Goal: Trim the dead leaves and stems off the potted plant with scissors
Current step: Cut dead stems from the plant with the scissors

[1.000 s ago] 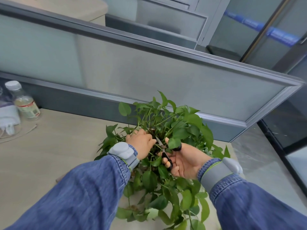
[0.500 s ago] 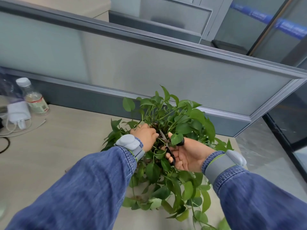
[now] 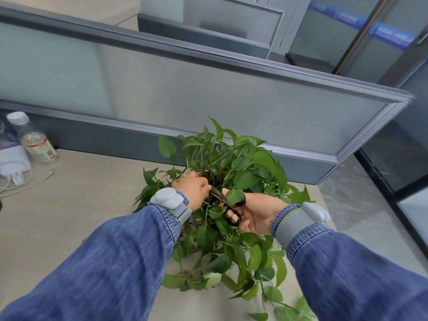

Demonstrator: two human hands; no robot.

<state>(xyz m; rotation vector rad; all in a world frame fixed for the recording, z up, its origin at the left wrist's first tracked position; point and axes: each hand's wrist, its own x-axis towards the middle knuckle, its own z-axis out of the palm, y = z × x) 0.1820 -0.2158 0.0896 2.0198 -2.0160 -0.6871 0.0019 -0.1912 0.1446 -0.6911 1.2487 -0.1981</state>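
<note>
Both grips were busy inside the foliage: the right hand (image 3: 257, 214) held the black-handled scissors (image 3: 228, 206), thumb and fingers through the loops, blades pointing left and far into the middle of the potted plant (image 3: 231, 181), while the left hand (image 3: 192, 188) was curled round stems beside the blade tips, though exactly which stem it pinched was hidden by leaves. Compared with a second before, the hands had hardly shifted against the plant; the view had swung a little, and the blades looked closer to the left hand's fingers, which I took to mean a cut was being lined up or made at the plant's heart, with trimming mid-way rather than finished. The plant sat on the table (image 3: 69, 205), near its right far corner, against the grey partition (image 3: 208, 93). Its pot was buried under leaves and could not be seen. At the far left stood a capped clear bottle (image 3: 32, 140), with only a little pale liquid showing inside, next to a white charger (image 3: 14, 163) and its cable
</note>
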